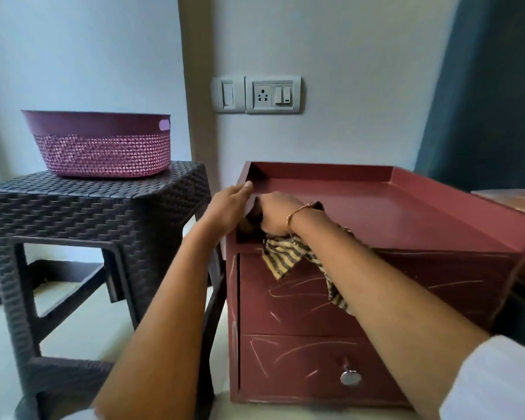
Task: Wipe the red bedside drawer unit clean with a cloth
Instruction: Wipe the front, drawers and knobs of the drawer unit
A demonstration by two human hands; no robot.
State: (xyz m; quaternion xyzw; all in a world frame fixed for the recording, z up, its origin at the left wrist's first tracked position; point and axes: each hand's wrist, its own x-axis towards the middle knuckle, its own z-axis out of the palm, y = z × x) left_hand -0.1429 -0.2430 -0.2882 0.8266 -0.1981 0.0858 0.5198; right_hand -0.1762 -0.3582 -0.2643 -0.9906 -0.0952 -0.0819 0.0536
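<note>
Occupying the lower right of the frame, white sleeve (494, 380) over right forearm, reaching up and left. Below centre, round metal knob (350, 376) on lower drawer front (300, 365), pale scratch marks across it and across upper drawer front (291, 301). Standing at centre right, red drawer unit (406, 213), top a shallow tray with raised edges at left, back and right. At centre, right hand (275, 215) clenched round striped yellow and dark cloth (288, 257), pressed at left front corner of the top; loose cloth hanging down over upper drawer front. Gold bangle (296, 212) at right wrist. Just left of it, left hand (228, 207) on left edge of unit, fingers straight, fingertips on the raised rim; thumb hidden. Left of unit, close beside it, dark woven-pattern stool (97, 207). On stool, upper left of frame, purple basket (103, 144), solid upper band, perforated lower wall. Behind, upper centre, switch and socket plate (256, 94) on pale wall. Upper right, dark teal curtain (491, 95). At right edge, part of a wooden surface (515, 201), identity not determinable.
</note>
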